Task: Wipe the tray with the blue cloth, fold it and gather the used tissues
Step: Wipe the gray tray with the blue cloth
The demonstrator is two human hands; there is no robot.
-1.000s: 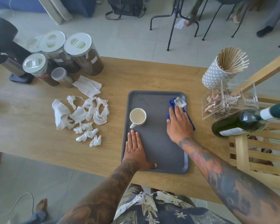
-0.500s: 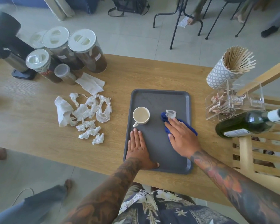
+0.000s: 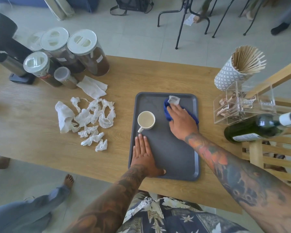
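Observation:
A dark grey tray point(image 3: 173, 155) lies on the wooden table in front of me. My right hand point(image 3: 181, 121) presses flat on a blue cloth point(image 3: 167, 111) with a white tag, at the tray's far right part. My left hand point(image 3: 144, 156) rests flat with straight fingers on the tray's near left corner. A white cup point(image 3: 146, 120) stands on the tray just beyond my left fingertips. Several crumpled white tissues point(image 3: 89, 118) lie scattered on the table left of the tray.
Lidded jars point(image 3: 84, 52) and a dark appliance point(image 3: 5, 47) stand at the far left. A patterned holder of wooden sticks point(image 3: 237, 68), a clear box point(image 3: 245, 105) and a green bottle point(image 3: 259, 128) crowd the right. Another person's leg point(image 3: 29, 211) is at lower left.
My right hand slid the blue cloth from the tray's far right toward the middle, then back up to the far right part. My left hand stayed put on the tray.

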